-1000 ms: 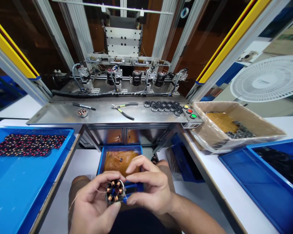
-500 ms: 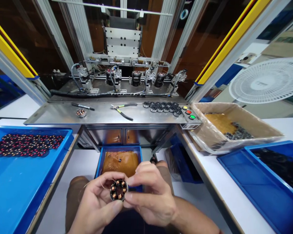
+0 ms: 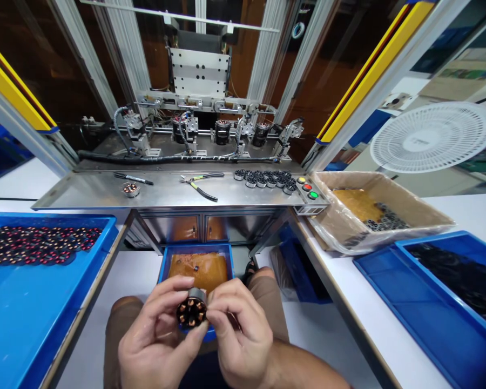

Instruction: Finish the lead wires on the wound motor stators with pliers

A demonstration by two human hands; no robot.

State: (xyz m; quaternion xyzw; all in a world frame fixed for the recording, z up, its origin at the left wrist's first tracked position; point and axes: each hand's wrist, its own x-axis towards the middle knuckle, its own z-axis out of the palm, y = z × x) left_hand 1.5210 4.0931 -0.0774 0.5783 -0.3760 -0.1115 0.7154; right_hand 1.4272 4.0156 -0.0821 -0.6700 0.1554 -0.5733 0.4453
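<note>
My left hand (image 3: pixel 162 335) is closed around a motor stator (image 3: pixel 191 312), a dark ring with copper windings inside and a grey outer rim, tilted so its open face points at me. At the stator's right edge, my right hand (image 3: pixel 238 329) pinches thumb and forefinger together. Whatever lies between those fingertips is too small to make out. Below and beyond the hands stands a blue bin (image 3: pixel 230 259) lined with brown material, holding small scraps.
A steel ledge (image 3: pixel 166 189) carries wire cutters (image 3: pixel 200 188), a marker (image 3: pixel 133 178), one wound stator (image 3: pixel 130 189) and several dark stators (image 3: pixel 267 179). Wound stators fill part of a blue tray (image 3: pixel 28 308) at left. A lined carton (image 3: pixel 389 216), blue bins (image 3: pixel 389 270) and a fan (image 3: pixel 433 138) stand right.
The stator has been tipped so its grey outer rim shows on top. My right hand has drawn lower with its fingers curled tighter. The view has shifted slightly.
</note>
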